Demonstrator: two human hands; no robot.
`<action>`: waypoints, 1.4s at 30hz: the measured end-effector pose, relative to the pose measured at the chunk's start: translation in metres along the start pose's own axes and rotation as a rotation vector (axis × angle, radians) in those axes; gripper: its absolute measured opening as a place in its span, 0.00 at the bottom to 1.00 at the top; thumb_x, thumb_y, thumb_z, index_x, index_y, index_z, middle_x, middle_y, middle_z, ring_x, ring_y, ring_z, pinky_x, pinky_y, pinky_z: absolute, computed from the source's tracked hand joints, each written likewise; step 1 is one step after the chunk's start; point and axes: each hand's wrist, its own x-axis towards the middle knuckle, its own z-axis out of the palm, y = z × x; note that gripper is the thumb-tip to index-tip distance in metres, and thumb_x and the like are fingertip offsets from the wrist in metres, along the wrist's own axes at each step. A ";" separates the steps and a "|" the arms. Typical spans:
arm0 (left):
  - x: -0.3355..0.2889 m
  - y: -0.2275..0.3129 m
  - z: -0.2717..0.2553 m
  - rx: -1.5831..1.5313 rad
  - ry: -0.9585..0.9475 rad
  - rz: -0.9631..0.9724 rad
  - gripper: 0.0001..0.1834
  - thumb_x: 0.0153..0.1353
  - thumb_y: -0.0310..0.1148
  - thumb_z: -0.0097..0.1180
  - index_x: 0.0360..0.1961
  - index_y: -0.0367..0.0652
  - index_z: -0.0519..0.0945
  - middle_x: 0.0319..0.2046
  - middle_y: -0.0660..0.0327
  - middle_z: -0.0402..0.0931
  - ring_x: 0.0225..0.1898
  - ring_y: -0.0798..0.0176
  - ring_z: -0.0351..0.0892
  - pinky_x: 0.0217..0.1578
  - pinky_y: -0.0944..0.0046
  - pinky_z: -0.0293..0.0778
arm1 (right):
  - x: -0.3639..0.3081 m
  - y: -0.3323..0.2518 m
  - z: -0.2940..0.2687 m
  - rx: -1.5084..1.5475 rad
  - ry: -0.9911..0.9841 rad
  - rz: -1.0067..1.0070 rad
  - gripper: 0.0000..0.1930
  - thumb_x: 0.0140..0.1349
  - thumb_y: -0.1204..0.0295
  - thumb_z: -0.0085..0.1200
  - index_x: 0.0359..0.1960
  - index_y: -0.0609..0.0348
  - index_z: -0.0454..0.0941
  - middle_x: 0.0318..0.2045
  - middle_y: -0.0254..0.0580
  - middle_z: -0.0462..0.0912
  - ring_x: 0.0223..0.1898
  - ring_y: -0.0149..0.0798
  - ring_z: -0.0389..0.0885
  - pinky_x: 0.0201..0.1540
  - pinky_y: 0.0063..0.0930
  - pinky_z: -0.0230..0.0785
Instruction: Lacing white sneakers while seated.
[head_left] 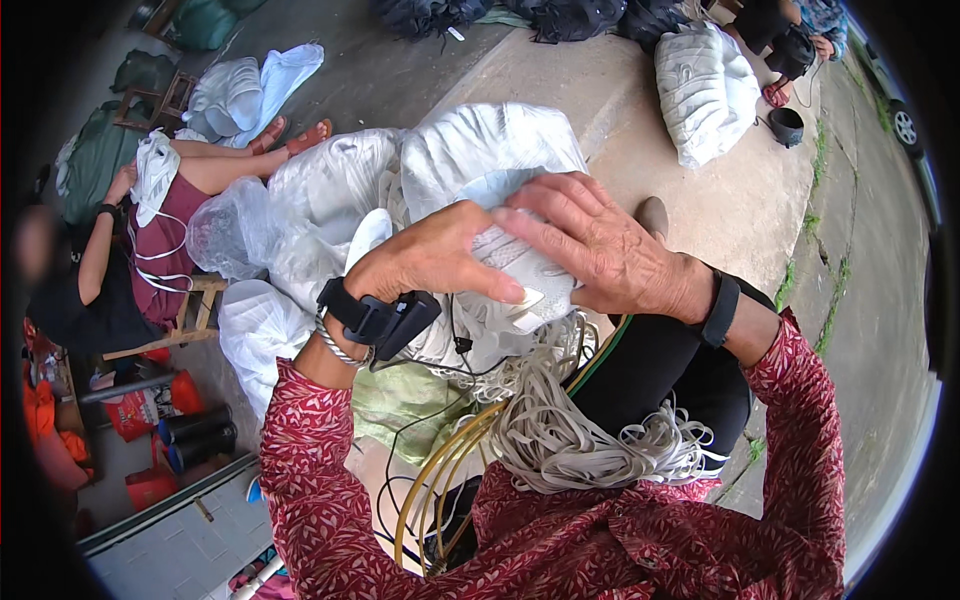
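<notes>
A white mesh shoe [535,275] is between my two hands, partly covered by them. My left hand [435,250] grips its left side, with the thumb stretched along a pale edge near the bottom. Across the top and right side bend the fingers of my right hand [610,240]; they are slightly blurred, and their tips are partly hidden. A thick bundle of flat white shoelaces [560,430] lies over my lap, below the shoe. Just left of my left wrist shows a smooth white oval piece [370,237].
Plastic bags packed with white items [490,150] stand right beyond my hands. A co-worker [150,230] on a wooden stool at left holds a white shoe with dangling laces. Yellow hoops [440,480] and a dark cable [395,450] hang by my lap. Another full bag [705,95] stands far right.
</notes>
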 end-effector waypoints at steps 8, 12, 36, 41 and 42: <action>-0.034 -0.150 0.009 0.273 0.757 -0.392 0.16 0.39 0.32 0.64 0.32 0.38 0.80 0.30 0.50 0.78 0.35 0.47 0.76 0.39 0.55 0.70 | -0.088 0.053 -0.016 0.110 0.176 0.502 0.37 0.43 0.78 0.60 0.59 0.56 0.60 0.58 0.53 0.60 0.58 0.55 0.62 0.58 0.41 0.59; -0.046 -0.241 0.047 0.649 0.856 -0.408 0.14 0.42 0.32 0.63 0.32 0.39 0.79 0.32 0.50 0.77 0.38 0.46 0.73 0.42 0.52 0.66 | -0.149 0.074 -0.020 0.215 -0.013 0.921 0.21 0.51 0.74 0.55 0.49 0.61 0.70 0.51 0.50 0.71 0.53 0.47 0.70 0.54 0.35 0.64; 0.077 -0.188 0.137 0.041 0.798 -0.374 0.20 0.50 0.41 0.57 0.36 0.34 0.75 0.35 0.48 0.77 0.40 0.46 0.75 0.42 0.54 0.69 | -0.257 0.029 -0.045 0.154 -0.006 1.135 0.11 0.54 0.74 0.53 0.39 0.66 0.74 0.34 0.49 0.79 0.38 0.45 0.79 0.41 0.31 0.69; 0.124 -0.191 0.186 0.121 0.364 -0.552 0.25 0.50 0.48 0.56 0.36 0.33 0.77 0.31 0.45 0.77 0.36 0.45 0.77 0.37 0.53 0.71 | -0.265 0.011 -0.044 0.069 0.109 1.099 0.12 0.58 0.70 0.48 0.39 0.66 0.74 0.39 0.51 0.77 0.43 0.46 0.76 0.47 0.32 0.66; 0.127 -0.195 0.197 0.168 0.207 -0.589 0.25 0.50 0.48 0.56 0.36 0.33 0.77 0.31 0.45 0.77 0.36 0.44 0.77 0.37 0.53 0.71 | -0.268 0.010 -0.041 0.107 0.177 1.128 0.12 0.59 0.69 0.48 0.38 0.66 0.74 0.39 0.50 0.77 0.43 0.46 0.76 0.48 0.31 0.65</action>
